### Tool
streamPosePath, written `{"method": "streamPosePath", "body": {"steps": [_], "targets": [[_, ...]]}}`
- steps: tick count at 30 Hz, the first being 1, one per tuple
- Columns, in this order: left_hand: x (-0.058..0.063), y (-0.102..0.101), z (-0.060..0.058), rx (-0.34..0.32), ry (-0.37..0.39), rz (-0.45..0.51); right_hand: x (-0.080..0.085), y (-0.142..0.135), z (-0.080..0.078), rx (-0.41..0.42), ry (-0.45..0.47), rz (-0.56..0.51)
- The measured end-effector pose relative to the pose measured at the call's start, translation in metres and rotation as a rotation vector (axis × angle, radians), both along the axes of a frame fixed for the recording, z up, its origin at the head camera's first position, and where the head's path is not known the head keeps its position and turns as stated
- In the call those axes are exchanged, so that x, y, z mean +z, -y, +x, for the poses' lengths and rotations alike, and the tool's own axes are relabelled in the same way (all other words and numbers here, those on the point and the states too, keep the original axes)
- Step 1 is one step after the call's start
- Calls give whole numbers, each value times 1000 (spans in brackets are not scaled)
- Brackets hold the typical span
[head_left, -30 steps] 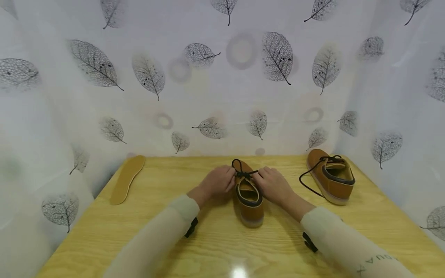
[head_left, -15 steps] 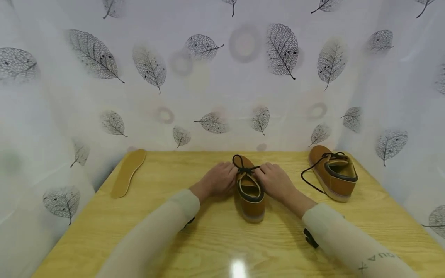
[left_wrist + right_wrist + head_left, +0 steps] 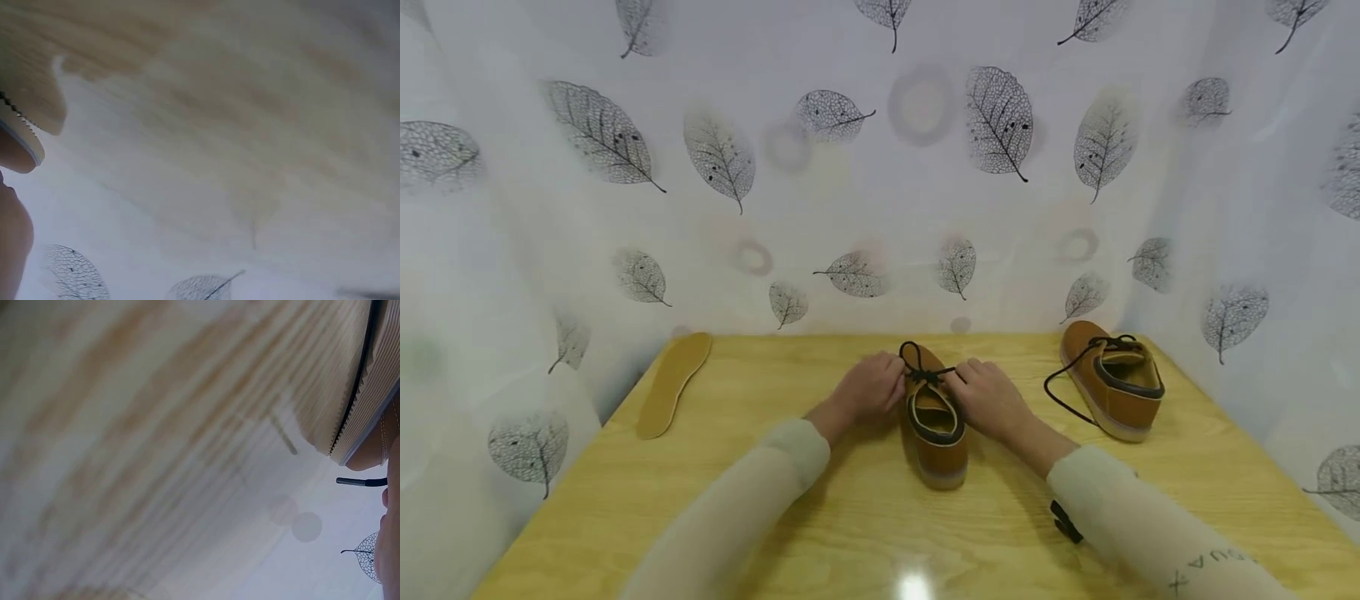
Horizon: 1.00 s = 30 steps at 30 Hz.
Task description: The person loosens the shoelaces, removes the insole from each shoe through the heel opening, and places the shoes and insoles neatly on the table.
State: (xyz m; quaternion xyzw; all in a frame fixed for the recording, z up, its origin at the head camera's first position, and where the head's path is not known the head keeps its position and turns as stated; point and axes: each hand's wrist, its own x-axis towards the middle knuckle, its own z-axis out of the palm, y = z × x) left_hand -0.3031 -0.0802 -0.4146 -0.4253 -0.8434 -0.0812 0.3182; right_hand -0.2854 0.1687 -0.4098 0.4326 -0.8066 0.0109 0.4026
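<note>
A brown leather shoe (image 3: 942, 457) stands upright mid-table, toe away from me, its heel nearest. Its black shoelace (image 3: 924, 376) is knotted over the tongue, with a loop rising on the left side. My left hand (image 3: 874, 385) pinches the lace on the left of the knot; my right hand (image 3: 987, 398) pinches it on the right, drawn out taut. The fingertips are mostly hidden behind the hands. In the right wrist view a lace tip (image 3: 361, 482) sticks out beside the hand, below the shoe sole (image 3: 365, 419). The left wrist view catches the shoe's toe (image 3: 17, 153) at its edge.
A second brown shoe (image 3: 1131, 407) stands at the back right, one end of its black lace trailing onto the table. A tan insole (image 3: 674, 387) lies at the back left. Behind the wooden table (image 3: 850, 533) hangs a white leaf-print curtain (image 3: 880, 208).
The head view has tilted slightly and come back. Both hands keep their grip on the lace at the knot, and the shoe stays in place.
</note>
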Motion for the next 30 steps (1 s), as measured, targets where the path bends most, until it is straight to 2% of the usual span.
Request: {"method": "streamPosePath", "body": {"steps": [5,12,18,23,30], "targets": [[-7,4,5,15,6,-7,-4,4,2,3,-1,21],[4,5,7,0,26,11,4,2,0,-20,-5,32],[-1,5,3,-19,13,19,2,1,2,-37,0,27],[-4,3,5,3,55,25,-1,0,5,-31,-15,19],[3,1,12,27,144,60,-1,0,4,-38,-20,27]]}}
